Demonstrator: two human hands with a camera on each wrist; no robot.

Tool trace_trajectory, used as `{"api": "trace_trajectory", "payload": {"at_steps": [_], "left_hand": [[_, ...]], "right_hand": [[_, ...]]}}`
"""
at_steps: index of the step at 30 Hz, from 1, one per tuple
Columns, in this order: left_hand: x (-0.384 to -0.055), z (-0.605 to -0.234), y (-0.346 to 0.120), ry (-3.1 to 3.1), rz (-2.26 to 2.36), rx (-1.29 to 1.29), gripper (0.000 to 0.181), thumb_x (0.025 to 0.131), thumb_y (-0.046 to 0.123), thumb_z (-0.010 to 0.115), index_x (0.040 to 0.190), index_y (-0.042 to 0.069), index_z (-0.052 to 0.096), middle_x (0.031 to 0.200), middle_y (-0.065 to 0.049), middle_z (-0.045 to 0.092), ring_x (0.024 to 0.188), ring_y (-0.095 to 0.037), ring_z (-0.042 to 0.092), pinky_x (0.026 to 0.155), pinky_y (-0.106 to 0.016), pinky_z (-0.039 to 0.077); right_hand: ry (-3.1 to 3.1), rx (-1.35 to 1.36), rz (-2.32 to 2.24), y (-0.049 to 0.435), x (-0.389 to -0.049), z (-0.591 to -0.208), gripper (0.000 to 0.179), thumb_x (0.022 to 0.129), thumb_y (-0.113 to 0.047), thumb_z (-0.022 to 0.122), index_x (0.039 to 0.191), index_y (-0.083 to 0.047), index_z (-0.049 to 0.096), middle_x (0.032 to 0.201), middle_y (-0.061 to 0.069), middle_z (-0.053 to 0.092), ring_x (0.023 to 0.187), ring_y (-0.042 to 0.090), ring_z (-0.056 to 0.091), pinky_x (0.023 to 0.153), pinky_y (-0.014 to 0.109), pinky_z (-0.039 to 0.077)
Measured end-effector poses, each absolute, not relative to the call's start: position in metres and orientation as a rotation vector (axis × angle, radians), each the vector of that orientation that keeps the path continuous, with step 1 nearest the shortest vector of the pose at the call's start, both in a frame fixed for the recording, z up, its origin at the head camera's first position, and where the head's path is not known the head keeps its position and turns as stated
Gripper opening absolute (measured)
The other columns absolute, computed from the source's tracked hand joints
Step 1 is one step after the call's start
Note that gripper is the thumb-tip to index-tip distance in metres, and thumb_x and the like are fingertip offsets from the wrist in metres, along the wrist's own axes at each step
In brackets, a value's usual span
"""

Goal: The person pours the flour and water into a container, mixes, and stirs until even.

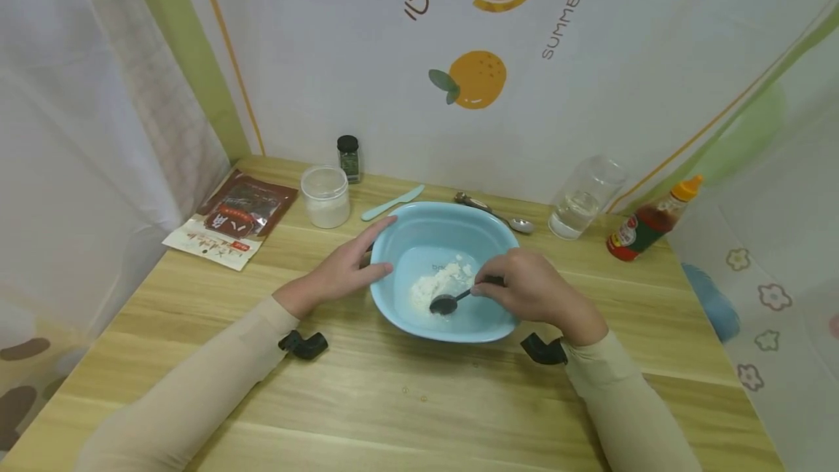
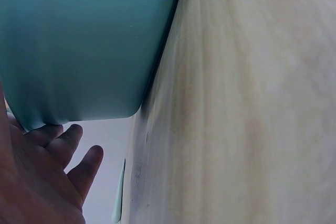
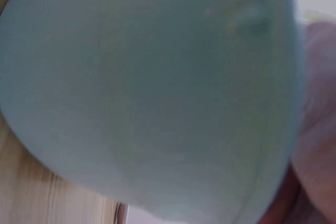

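Observation:
A light blue plastic basin (image 1: 446, 333) stands on the wooden table with white powder (image 1: 432, 286), partly wet-looking, on its floor. My left hand (image 1: 337, 268) holds its left rim, thumb over the edge; in the left wrist view several fingers (image 2: 65, 142) lie along the outer wall. Over the right side of the basin, my right hand (image 1: 524, 286) pinches the handle of a small black spoon (image 1: 444, 304). The spoon's bowl dips into the powder. Seen from the right wrist, the basin's outer wall (image 3: 157, 98) fills most of the view and hides the spoon.
Behind the basin are a jar of white powder (image 1: 326, 199), a dark-capped spice bottle (image 1: 349, 160), a mint spreader (image 1: 393, 202) and a metal spoon (image 1: 521, 225). A brown-and-white packet (image 1: 229, 221) lies left. At right stand a glass of clear liquid (image 1: 577, 213) and a red sauce bottle (image 1: 645, 228).

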State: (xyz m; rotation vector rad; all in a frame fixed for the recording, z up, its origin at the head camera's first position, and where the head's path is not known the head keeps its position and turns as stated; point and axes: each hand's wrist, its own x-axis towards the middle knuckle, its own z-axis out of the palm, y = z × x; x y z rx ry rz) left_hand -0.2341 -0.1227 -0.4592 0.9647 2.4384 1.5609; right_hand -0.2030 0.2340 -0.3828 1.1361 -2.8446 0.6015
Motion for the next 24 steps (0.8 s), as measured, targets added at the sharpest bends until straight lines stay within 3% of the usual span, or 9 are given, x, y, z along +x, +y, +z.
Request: {"api": "trace_trajectory", "payload": {"at_steps": [5, 13, 20, 24], "left_hand": [[-0.234, -0.459, -0.123, 2.418, 1.572, 0.969, 0.085, 0.107, 0.021, 0.068, 0.178, 0.01, 0.022, 0.174, -0.025, 0.039, 0.146, -0.047, 0.057, 0.107, -0.052, 0.061], [-0.234, -0.46, -0.125, 2.428, 1.577, 0.967, 0.086, 0.107, 0.022, 0.068, 0.178, 0.01, 0.022, 0.175, -0.025, 0.037, 0.145, -0.048, 0.058, 0.104, -0.051, 0.063], [-0.234, -0.461, -0.125, 2.425, 1.577, 0.975, 0.086, 0.107, 0.022, 0.068, 0.178, 0.01, 0.021, 0.175, -0.025, 0.036, 0.145, -0.049, 0.057, 0.102, -0.048, 0.064], [-0.234, -0.46, -0.125, 2.433, 1.564, 0.982, 0.086, 0.107, 0.023, 0.068, 0.178, 0.01, 0.021, 0.176, -0.025, 0.036, 0.146, -0.048, 0.056, 0.103, -0.05, 0.063]], "right_hand": [[-2.87, 0.918, 0.474, 0.239, -0.205, -0.381, 0.005, 0.097, -0.02, 0.088, 0.093, -0.018, 0.087, 0.086, -0.009, 0.08, 0.074, 0.008, 0.067, 0.062, 0.034, 0.057], [-2.853, 1.161, 0.642, 0.234, -0.203, -0.381, 0.004, 0.096, -0.016, 0.09, 0.093, -0.018, 0.088, 0.088, -0.012, 0.08, 0.075, 0.0, 0.068, 0.064, 0.027, 0.058], [-2.876, 0.886, 0.451, 0.236, -0.206, -0.381, 0.005, 0.096, -0.019, 0.089, 0.092, -0.017, 0.086, 0.086, -0.008, 0.079, 0.074, 0.009, 0.067, 0.062, 0.035, 0.056], [-2.883, 1.02, 0.565, 0.238, -0.203, -0.378, 0.005, 0.095, -0.016, 0.09, 0.091, -0.017, 0.087, 0.087, -0.009, 0.08, 0.076, 0.006, 0.069, 0.064, 0.031, 0.057]]}}
